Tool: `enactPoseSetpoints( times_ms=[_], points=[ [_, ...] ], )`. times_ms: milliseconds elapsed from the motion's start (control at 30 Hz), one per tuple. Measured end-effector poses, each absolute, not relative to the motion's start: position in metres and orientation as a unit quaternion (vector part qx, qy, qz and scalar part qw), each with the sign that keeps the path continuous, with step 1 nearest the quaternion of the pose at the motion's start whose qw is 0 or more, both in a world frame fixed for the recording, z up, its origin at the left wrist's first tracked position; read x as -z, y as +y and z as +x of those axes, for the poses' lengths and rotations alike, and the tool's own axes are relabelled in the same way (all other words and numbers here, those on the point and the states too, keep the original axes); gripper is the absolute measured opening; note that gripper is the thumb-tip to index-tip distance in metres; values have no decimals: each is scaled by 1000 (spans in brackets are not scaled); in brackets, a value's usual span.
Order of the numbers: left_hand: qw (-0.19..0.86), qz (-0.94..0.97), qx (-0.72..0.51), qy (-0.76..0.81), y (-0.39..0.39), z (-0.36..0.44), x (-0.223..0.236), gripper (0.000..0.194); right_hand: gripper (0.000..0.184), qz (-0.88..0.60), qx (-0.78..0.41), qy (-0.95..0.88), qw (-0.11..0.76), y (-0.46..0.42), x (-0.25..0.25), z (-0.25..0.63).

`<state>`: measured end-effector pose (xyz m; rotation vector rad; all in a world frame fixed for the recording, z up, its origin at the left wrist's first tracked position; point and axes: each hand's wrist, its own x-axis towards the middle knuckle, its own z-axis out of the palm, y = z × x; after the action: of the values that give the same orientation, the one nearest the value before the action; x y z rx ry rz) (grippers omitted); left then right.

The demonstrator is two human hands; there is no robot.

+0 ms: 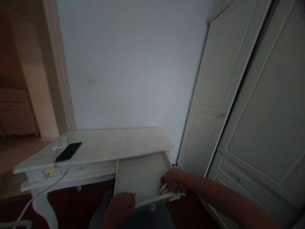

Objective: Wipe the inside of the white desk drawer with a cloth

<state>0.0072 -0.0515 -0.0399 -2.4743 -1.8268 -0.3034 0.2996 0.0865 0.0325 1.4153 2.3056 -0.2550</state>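
A white drawer [140, 175] is pulled out from the right part of a white table [114, 141], and its floor is bare. My left hand [121, 205] is curled over the drawer's front left corner. Inside the right front corner my right hand [172, 178] is closed on a crumpled patterned cloth [164, 188]. Part of the cloth hangs over the drawer's side and front edge. My right fingers are partly hidden behind the hand and the cloth.
On the table's left end lie a dark phone [69, 152] and a white boxy item [60, 142]. A white cable [45, 190] with a yellow tag hangs down there. A white wardrobe [214, 95] stands close on the right. The wall carries a light switch [92, 77].
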Motion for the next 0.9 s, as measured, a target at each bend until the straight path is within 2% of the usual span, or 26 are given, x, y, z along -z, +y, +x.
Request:
enactPoseSetpoints(
  times_ms=[100, 267, 533, 800, 900],
  points=[
    [35, -800, 105, -590, -52, 7, 40, 51, 24, 415, -28, 878, 238, 84, -24, 319],
    [27, -792, 117, -599, -53, 7, 39, 50, 8, 385, -108, 903, 157, 86, -5, 311],
    [11, -787, 91, -610, -52, 5, 44, 48, 25, 359, -196, 912, 19, 138, 3, 297],
    [6, -784, 78, -615, -46, 0, 54, 50, 24, 412, -216, 884, -38, 141, 7, 289],
    [6, -787, 81, -612, -43, -3, 59, 51, 32, 432, -217, 874, -49, 127, -4, 304]
  ],
)
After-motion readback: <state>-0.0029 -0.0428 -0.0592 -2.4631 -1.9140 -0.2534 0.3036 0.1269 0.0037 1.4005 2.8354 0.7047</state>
